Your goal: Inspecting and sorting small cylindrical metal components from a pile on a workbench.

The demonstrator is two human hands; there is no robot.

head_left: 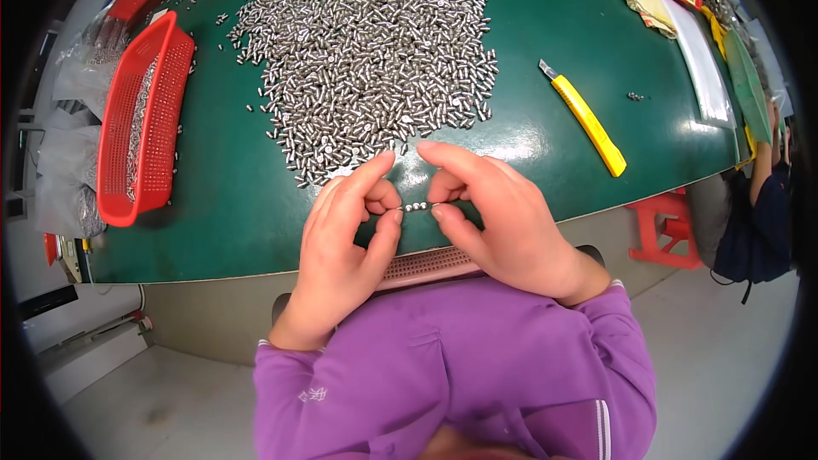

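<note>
A short row of small shiny metal pins spans the gap between my hands, close to the table's near edge. My left hand pinches the row's left end between thumb and curled fingers, its index finger raised. At the other end my right hand pinches likewise, with its index finger stretched out above. The fingertips hide the ends of the row. Just beyond my hands spreads a large heap of loose metal pins on the green table.
At the left stands a red perforated basket with metal pieces inside. A yellow utility knife lies at the right, blade out. A pinkish basket is below the near edge. Right of the table are a red stool and another person.
</note>
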